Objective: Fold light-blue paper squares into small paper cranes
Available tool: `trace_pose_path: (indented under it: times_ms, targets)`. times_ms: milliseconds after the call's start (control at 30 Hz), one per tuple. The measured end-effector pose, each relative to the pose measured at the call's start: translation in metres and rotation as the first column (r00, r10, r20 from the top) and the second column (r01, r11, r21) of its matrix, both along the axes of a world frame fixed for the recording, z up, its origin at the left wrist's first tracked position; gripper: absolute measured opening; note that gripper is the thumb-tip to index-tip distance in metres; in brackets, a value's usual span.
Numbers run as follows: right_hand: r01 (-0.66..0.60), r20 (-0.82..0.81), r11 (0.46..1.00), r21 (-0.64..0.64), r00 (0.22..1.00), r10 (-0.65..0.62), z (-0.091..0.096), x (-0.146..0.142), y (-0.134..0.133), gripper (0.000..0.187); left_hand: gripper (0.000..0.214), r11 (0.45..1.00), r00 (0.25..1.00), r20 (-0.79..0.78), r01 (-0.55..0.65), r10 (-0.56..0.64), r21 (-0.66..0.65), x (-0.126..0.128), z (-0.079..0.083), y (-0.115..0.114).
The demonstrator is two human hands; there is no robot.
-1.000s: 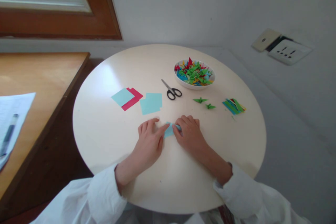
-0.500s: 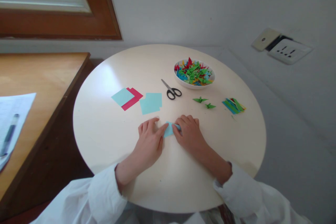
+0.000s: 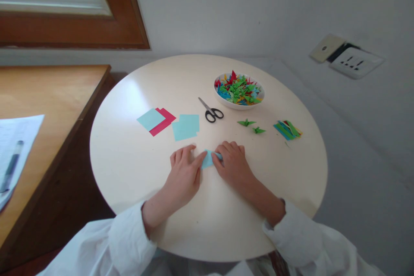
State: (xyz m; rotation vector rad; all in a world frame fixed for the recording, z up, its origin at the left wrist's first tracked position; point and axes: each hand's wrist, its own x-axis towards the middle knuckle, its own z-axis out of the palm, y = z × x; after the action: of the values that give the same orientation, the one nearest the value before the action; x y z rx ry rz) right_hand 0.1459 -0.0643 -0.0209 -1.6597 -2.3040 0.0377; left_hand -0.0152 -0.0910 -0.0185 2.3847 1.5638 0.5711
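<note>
A small light blue piece of origami paper [image 3: 207,160] lies on the table between my hands, and its right part looks folded up. My left hand [image 3: 185,176] presses the paper's left side down with an outstretched thumb, the other fingers bent and resting on the tabletop. On the right side, my right hand [image 3: 233,164] pinches the raised part between thumb and curled fingers, which hide some of it. Beyond my hands lie light blue paper squares [image 3: 186,127]. Two folded green paper cranes [image 3: 246,123] sit past my right hand.
Black-handled scissors [image 3: 211,113] lie near a white bowl [image 3: 237,106] heaped with colourful paper cranes. Paper strips [image 3: 287,130] are piled at right. Red sheets [image 3: 162,126] lie at left under a light blue one. A wooden desk [image 3: 58,90] adjoins the round table [image 3: 129,172].
</note>
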Motion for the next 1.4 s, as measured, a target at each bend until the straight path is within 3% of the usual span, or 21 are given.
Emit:
trace_pose_path:
  times_ms: [500, 833, 1033, 1400]
  targets:
    - [0.008, 0.011, 1.0, 0.022, 1.0, -0.008, -0.0003, -0.0013, 0.0001, 0.013, 0.044, 1.0, 1.0, -0.029, -0.002, 0.002, 0.008, 0.0009, 0.0005, 0.0001]
    - [0.015, 0.008, 0.999, 0.028, 1.0, -0.015, -0.0009, -0.0014, 0.0003, 0.012, 0.044, 0.993, 0.99, -0.138, 0.029, -0.013, 0.116, 0.0043, 0.0006, -0.0009]
    - [0.014, 0.023, 0.998, 0.058, 1.0, -0.015, -0.001, -0.0017, -0.0003, 0.014, 0.04, 0.975, 0.983, -0.159, 0.12, -0.09, 0.189, 0.0038, -0.0039, 0.0007]
    - [0.011, 0.058, 1.0, 0.02, 0.998, -0.012, 0.0034, -0.002, -0.0008, 0.013, 0.042, 0.979, 0.975, -0.184, 0.154, -0.129, 0.132, 0.0051, -0.0026, -0.0032]
